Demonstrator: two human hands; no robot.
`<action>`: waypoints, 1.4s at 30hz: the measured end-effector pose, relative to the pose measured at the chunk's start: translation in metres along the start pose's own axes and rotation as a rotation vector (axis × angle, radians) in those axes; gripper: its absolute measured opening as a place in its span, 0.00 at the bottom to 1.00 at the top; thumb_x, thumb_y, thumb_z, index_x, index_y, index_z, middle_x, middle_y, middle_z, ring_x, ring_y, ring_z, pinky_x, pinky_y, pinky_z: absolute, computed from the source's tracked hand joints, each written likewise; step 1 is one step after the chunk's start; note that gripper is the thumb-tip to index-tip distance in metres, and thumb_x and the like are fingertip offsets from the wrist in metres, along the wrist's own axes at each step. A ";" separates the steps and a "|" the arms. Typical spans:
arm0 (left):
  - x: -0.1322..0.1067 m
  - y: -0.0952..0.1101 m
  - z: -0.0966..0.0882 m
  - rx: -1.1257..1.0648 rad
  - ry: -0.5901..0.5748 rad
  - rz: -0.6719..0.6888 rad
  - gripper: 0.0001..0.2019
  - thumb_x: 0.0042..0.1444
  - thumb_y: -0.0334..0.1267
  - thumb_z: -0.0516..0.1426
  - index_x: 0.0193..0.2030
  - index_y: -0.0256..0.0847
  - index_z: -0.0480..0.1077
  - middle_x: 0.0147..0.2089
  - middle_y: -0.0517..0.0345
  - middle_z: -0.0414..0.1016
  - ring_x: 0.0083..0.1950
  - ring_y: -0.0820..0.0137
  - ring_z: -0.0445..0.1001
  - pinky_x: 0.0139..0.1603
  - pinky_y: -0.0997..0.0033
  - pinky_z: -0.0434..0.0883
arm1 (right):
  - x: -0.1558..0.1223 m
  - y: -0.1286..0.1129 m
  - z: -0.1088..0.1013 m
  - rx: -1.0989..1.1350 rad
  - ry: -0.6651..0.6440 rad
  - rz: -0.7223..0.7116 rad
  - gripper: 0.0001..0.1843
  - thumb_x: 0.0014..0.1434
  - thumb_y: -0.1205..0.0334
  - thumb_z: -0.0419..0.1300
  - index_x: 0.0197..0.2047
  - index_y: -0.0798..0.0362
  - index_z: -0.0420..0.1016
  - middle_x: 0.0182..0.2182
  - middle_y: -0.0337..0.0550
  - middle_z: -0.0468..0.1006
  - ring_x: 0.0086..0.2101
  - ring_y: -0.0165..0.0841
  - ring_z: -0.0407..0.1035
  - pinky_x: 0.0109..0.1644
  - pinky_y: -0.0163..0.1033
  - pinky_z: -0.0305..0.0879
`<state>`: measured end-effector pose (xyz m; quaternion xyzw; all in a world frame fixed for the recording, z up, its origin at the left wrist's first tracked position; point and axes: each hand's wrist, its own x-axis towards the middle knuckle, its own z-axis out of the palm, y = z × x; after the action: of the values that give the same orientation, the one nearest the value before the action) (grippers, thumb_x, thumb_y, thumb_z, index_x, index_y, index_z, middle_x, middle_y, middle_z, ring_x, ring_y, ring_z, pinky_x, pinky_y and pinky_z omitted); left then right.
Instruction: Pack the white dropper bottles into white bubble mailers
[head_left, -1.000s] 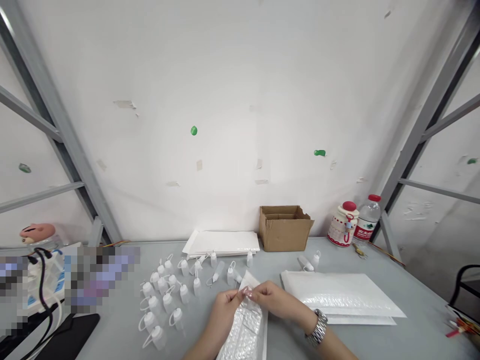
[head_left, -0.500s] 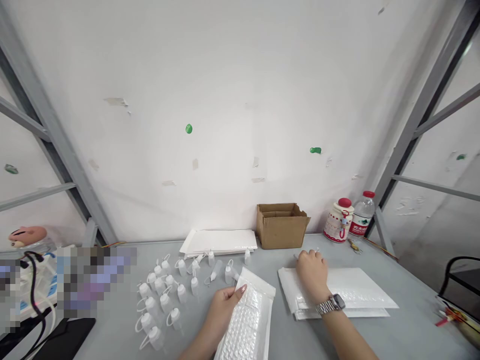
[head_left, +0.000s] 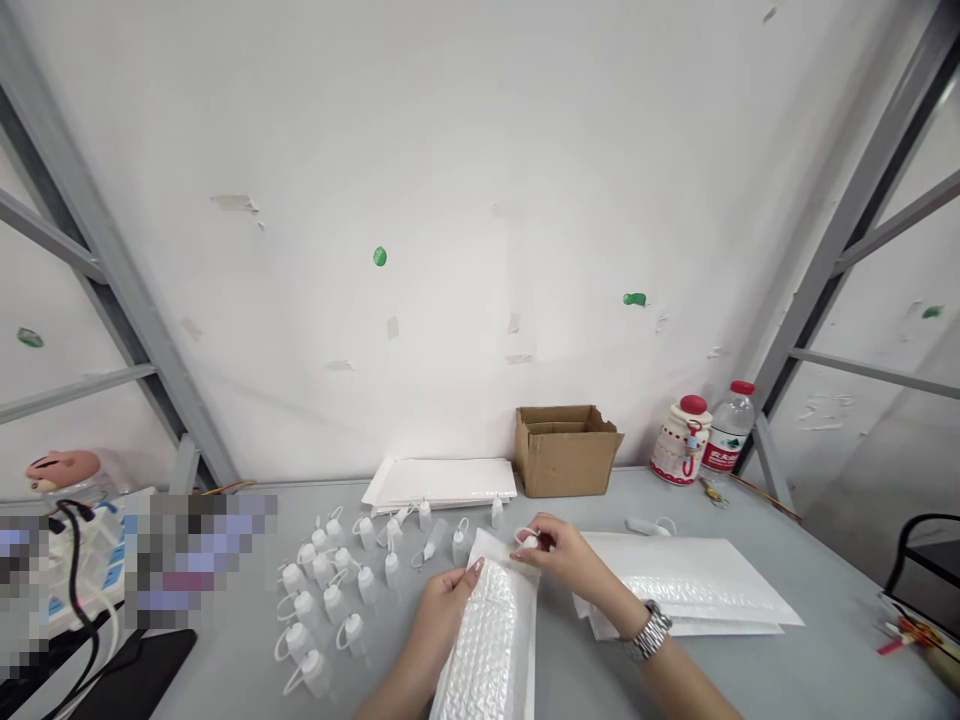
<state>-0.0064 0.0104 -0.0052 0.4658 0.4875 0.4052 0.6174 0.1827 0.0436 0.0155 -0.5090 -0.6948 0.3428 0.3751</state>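
My left hand grips the upper left edge of a white bubble mailer that lies in front of me with its mouth pointing away. My right hand, with a metal watch on the wrist, pinches a small white squeeze bottle right at the mailer's mouth. Several more small white bottles with looped caps stand and lie on the grey table to the left of the mailer. One more bottle lies at the far edge of the mailer stack on the right.
A flat stack of white mailers and an open cardboard box sit at the back by the wall. A red-capped jar and a water bottle stand at the back right. Cables and a black object lie at the left.
My right hand came back from the far right side of the table with a small bottle and brought it to the mailer's mouth. My left hand kept hold of the mailer.
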 end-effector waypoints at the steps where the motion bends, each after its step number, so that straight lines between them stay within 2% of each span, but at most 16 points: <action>1: 0.000 0.001 0.001 -0.029 0.004 0.001 0.27 0.36 0.64 0.58 0.22 0.36 0.68 0.18 0.63 0.62 0.23 0.74 0.58 0.26 0.75 0.54 | -0.001 -0.001 0.004 0.024 -0.014 0.000 0.17 0.44 0.48 0.64 0.27 0.54 0.73 0.23 0.35 0.67 0.25 0.28 0.59 0.29 0.33 0.55; 4: 0.000 -0.001 0.003 -0.083 -0.001 0.008 0.27 0.35 0.63 0.59 0.21 0.35 0.68 0.18 0.64 0.61 0.22 0.76 0.56 0.26 0.75 0.52 | -0.004 -0.002 0.011 0.173 -0.124 0.068 0.23 0.49 0.41 0.57 0.26 0.55 0.71 0.17 0.33 0.62 0.21 0.26 0.56 0.26 0.33 0.52; 7: 0.001 -0.006 0.004 -0.085 -0.038 0.039 0.27 0.38 0.62 0.58 0.21 0.35 0.68 0.18 0.64 0.61 0.22 0.76 0.56 0.26 0.75 0.52 | -0.003 0.001 0.017 0.292 -0.233 0.181 0.28 0.49 0.36 0.52 0.23 0.55 0.68 0.14 0.31 0.59 0.18 0.25 0.54 0.23 0.33 0.50; 9: 0.002 -0.009 0.004 -0.069 -0.044 0.061 0.27 0.39 0.62 0.57 0.21 0.34 0.69 0.18 0.63 0.61 0.23 0.75 0.56 0.26 0.75 0.52 | -0.003 0.004 0.022 0.293 -0.191 0.217 0.26 0.48 0.36 0.54 0.23 0.54 0.67 0.14 0.31 0.60 0.17 0.25 0.54 0.23 0.33 0.50; 12: 0.003 -0.010 0.003 -0.061 -0.020 0.060 0.27 0.38 0.63 0.58 0.23 0.34 0.71 0.18 0.63 0.62 0.24 0.74 0.58 0.27 0.75 0.54 | -0.003 0.007 0.030 0.269 -0.007 0.215 0.21 0.45 0.42 0.60 0.27 0.53 0.65 0.16 0.30 0.61 0.18 0.26 0.56 0.23 0.33 0.51; 14: 0.004 -0.009 0.002 -0.064 -0.001 0.055 0.28 0.37 0.63 0.58 0.24 0.34 0.72 0.19 0.62 0.64 0.25 0.73 0.59 0.28 0.74 0.56 | -0.005 0.006 0.034 0.257 0.048 0.206 0.19 0.44 0.46 0.62 0.29 0.52 0.65 0.17 0.31 0.63 0.20 0.27 0.58 0.24 0.33 0.53; 19: 0.003 -0.008 0.000 -0.046 0.053 0.057 0.27 0.37 0.63 0.58 0.22 0.35 0.71 0.18 0.62 0.64 0.24 0.73 0.59 0.27 0.74 0.56 | -0.010 -0.005 0.031 0.171 -0.008 0.143 0.19 0.51 0.46 0.57 0.22 0.53 0.65 0.19 0.36 0.68 0.24 0.29 0.62 0.28 0.34 0.56; 23: 0.003 -0.005 -0.001 -0.086 0.056 0.047 0.27 0.37 0.63 0.58 0.23 0.35 0.71 0.18 0.62 0.64 0.24 0.73 0.60 0.27 0.74 0.57 | -0.013 -0.015 0.028 0.214 0.040 0.108 0.17 0.54 0.47 0.53 0.34 0.53 0.69 0.28 0.42 0.76 0.32 0.34 0.69 0.37 0.37 0.61; 25: 0.002 -0.004 -0.001 -0.103 0.059 0.042 0.27 0.35 0.62 0.59 0.22 0.35 0.71 0.18 0.63 0.64 0.24 0.74 0.60 0.27 0.75 0.57 | -0.015 -0.017 0.030 0.171 0.028 0.089 0.17 0.55 0.48 0.53 0.35 0.53 0.71 0.31 0.43 0.76 0.33 0.35 0.68 0.38 0.37 0.61; 30: -0.002 -0.001 0.002 -0.099 0.056 0.029 0.27 0.34 0.62 0.60 0.22 0.34 0.71 0.18 0.63 0.63 0.24 0.74 0.58 0.27 0.75 0.55 | -0.015 -0.014 0.034 0.021 -0.017 0.083 0.20 0.55 0.48 0.52 0.25 0.56 0.70 0.23 0.39 0.69 0.27 0.30 0.60 0.31 0.34 0.55; 33: -0.002 -0.001 0.004 -0.095 0.041 0.032 0.26 0.35 0.61 0.60 0.23 0.34 0.71 0.20 0.62 0.64 0.25 0.74 0.58 0.28 0.75 0.55 | -0.014 -0.010 0.035 0.038 -0.128 0.108 0.25 0.56 0.45 0.50 0.18 0.55 0.62 0.16 0.33 0.56 0.22 0.26 0.51 0.25 0.33 0.48; 35: -0.002 -0.001 0.005 -0.092 0.034 0.042 0.26 0.35 0.61 0.60 0.22 0.34 0.71 0.20 0.63 0.63 0.26 0.74 0.58 0.29 0.75 0.55 | -0.014 -0.008 0.035 0.042 -0.191 0.066 0.28 0.56 0.43 0.49 0.15 0.54 0.57 0.16 0.32 0.51 0.21 0.25 0.47 0.25 0.33 0.47; 37: -0.002 -0.001 0.006 -0.080 0.037 0.046 0.27 0.33 0.62 0.60 0.21 0.34 0.70 0.19 0.63 0.62 0.25 0.75 0.56 0.28 0.75 0.54 | -0.013 -0.006 0.033 0.041 -0.235 0.002 0.28 0.56 0.42 0.49 0.14 0.54 0.56 0.17 0.32 0.53 0.21 0.24 0.48 0.26 0.32 0.49; 39: -0.002 -0.001 0.007 -0.066 0.038 0.030 0.27 0.32 0.63 0.60 0.19 0.34 0.68 0.18 0.65 0.60 0.24 0.76 0.54 0.27 0.75 0.52 | -0.009 -0.005 0.024 0.032 -0.264 -0.020 0.28 0.56 0.42 0.49 0.15 0.55 0.60 0.18 0.34 0.58 0.21 0.25 0.52 0.26 0.32 0.52; 40: -0.003 -0.001 0.008 -0.063 0.032 0.018 0.28 0.32 0.63 0.60 0.19 0.35 0.67 0.17 0.65 0.59 0.23 0.76 0.53 0.26 0.76 0.51 | -0.006 -0.003 0.016 0.010 -0.248 -0.015 0.27 0.56 0.43 0.49 0.17 0.55 0.64 0.19 0.35 0.62 0.22 0.26 0.55 0.27 0.32 0.54; 42: -0.004 0.000 0.008 -0.070 0.020 0.000 0.28 0.32 0.64 0.59 0.18 0.35 0.66 0.17 0.66 0.57 0.22 0.77 0.53 0.25 0.76 0.50 | 0.001 0.003 -0.008 -0.139 -0.094 0.043 0.24 0.58 0.47 0.48 0.23 0.55 0.72 0.23 0.39 0.70 0.25 0.30 0.63 0.31 0.33 0.59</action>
<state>0.0011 0.0052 -0.0039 0.4398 0.4793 0.4268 0.6282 0.1906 0.0461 0.0171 -0.5319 -0.7227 0.3250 0.2984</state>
